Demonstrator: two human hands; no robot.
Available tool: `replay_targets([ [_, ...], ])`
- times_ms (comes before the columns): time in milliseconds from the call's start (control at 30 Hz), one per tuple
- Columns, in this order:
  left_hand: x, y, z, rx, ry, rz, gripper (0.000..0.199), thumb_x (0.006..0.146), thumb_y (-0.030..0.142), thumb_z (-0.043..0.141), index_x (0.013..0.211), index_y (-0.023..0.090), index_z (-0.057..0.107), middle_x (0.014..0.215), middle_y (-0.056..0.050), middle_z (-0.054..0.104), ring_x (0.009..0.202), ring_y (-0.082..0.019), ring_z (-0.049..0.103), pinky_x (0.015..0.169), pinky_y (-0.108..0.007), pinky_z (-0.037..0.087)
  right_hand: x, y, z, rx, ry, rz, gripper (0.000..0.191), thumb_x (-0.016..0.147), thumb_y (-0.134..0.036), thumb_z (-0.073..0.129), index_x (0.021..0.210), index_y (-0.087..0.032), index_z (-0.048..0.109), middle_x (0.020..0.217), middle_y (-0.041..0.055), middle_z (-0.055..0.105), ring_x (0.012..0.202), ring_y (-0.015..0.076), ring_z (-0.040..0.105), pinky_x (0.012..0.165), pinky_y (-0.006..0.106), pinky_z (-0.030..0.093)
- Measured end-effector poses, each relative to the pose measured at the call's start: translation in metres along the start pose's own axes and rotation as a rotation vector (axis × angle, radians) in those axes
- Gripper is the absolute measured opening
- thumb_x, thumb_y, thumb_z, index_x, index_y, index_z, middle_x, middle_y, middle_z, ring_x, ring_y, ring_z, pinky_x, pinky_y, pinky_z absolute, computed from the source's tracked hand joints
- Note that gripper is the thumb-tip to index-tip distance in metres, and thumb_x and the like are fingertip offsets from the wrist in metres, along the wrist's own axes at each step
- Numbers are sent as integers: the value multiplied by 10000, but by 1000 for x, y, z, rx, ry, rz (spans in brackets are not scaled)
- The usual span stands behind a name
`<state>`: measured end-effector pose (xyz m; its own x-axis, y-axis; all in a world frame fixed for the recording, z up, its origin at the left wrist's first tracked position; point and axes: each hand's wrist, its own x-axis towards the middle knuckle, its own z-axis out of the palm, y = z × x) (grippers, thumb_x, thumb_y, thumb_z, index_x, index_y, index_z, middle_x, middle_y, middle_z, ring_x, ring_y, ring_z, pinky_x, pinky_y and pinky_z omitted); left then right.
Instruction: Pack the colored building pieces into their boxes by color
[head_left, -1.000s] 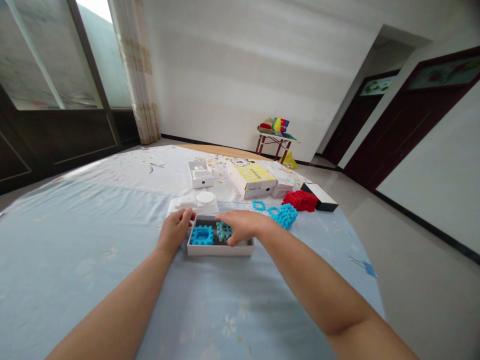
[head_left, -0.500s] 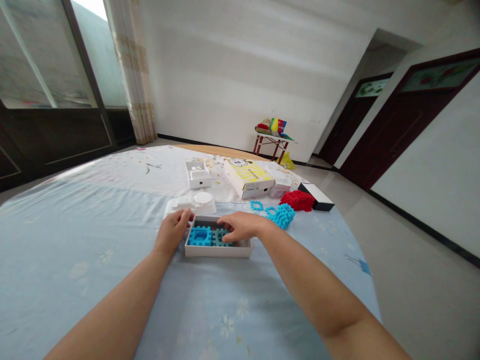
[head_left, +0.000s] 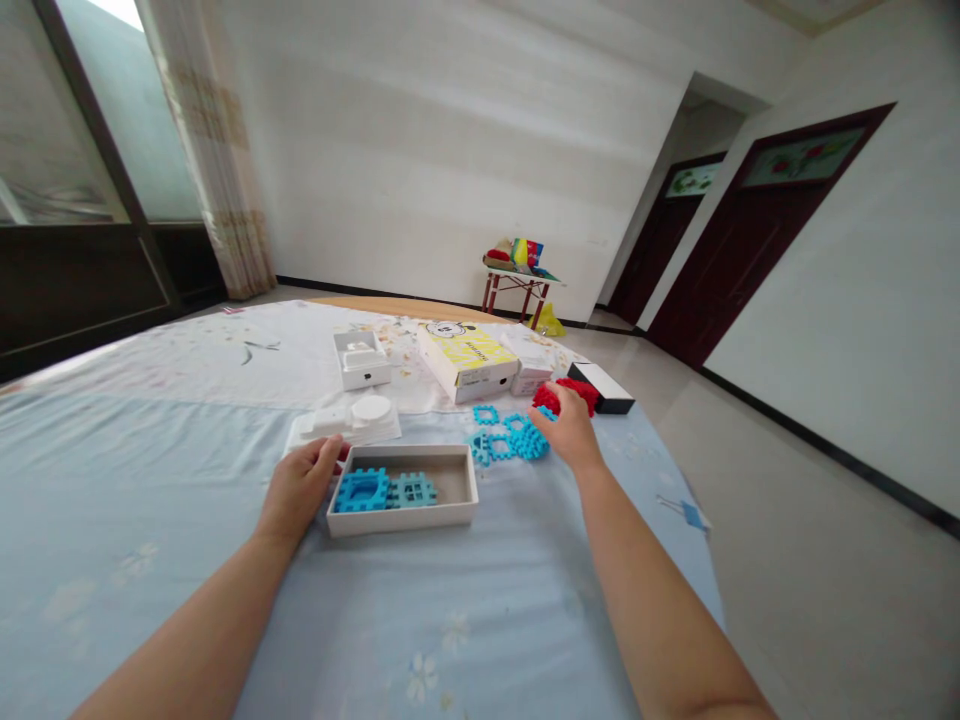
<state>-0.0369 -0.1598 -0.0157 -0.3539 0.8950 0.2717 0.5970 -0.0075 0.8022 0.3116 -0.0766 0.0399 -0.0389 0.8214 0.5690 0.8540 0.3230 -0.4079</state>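
My left hand (head_left: 296, 492) is at the left end of an open white box (head_left: 405, 518), its fingers closed on the box's edge. Inside the box, a bright blue square piece (head_left: 364, 490) lies beside a duller teal one (head_left: 414, 489). To the right, my right hand (head_left: 568, 424) reaches over a heap of blue pieces (head_left: 529, 443) and a red cluster (head_left: 588, 392), its thumb and fingers apart. Loose blue square frames (head_left: 486, 415) lie left of the heap. Part of the red cluster is hidden by my right hand.
Behind the box are a white tray (head_left: 341, 422), a small white box (head_left: 363, 372) and a yellow-and-white box (head_left: 469, 362). A black-and-white box (head_left: 602, 388) lies at the right, near the table's edge. A small side table (head_left: 521, 273) stands by the wall.
My right hand has left the inside of the white box and moved right to the blue and red pieces. More blue pieces show beside the heap. The view has shifted right.
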Motion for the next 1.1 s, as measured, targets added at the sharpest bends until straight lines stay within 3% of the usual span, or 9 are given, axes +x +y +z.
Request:
replay_targets([
  [133, 0, -2, 1, -21, -2, -11, 422, 773, 499, 377, 692, 181, 643, 589, -7, 656, 576, -179, 603, 529, -231, 445, -1, 28, 7, -121, -93, 136, 674, 692, -499, 548, 1232, -112, 433, 1207, 165, 502, 1125, 288, 437, 938, 423, 334],
  [433, -1, 0, -2, -34, 6, -24, 424, 761, 510, 385, 699, 179, 643, 607, -14, 661, 579, -180, 598, 546, -237, 451, -4, 34, 19, -165, -238, 224, 721, 673, -547, 550, 1244, -128, 413, 1177, 175, 523, 1108, 290, 473, 871, 394, 380],
  [667, -2, 0, -2, -26, 12, -3, 414, 762, 500, 388, 695, 180, 640, 604, -15, 655, 581, -178, 594, 554, -239, 450, -7, 35, 21, -134, -278, 173, 562, 724, -480, 525, 1184, -161, 473, 1110, 133, 581, 1034, 249, 538, 828, 354, 414],
  [933, -4, 1, -1, -3, 26, 20, 423, 784, 485, 367, 702, 174, 642, 579, -9, 635, 584, -172, 591, 554, -232, 437, -6, 36, 19, -59, -244, 175, 584, 689, -435, 578, 1200, -174, 469, 1154, 121, 565, 1050, 248, 531, 862, 373, 408],
  [1100, -4, 1, 0, -7, 14, 21, 427, 789, 482, 357, 685, 175, 634, 607, -14, 647, 590, -169, 588, 569, -235, 434, -3, 12, 4, 113, -161, 2, 578, 708, -362, 579, 1236, -177, 435, 1230, 107, 512, 1118, 238, 478, 935, 393, 367],
])
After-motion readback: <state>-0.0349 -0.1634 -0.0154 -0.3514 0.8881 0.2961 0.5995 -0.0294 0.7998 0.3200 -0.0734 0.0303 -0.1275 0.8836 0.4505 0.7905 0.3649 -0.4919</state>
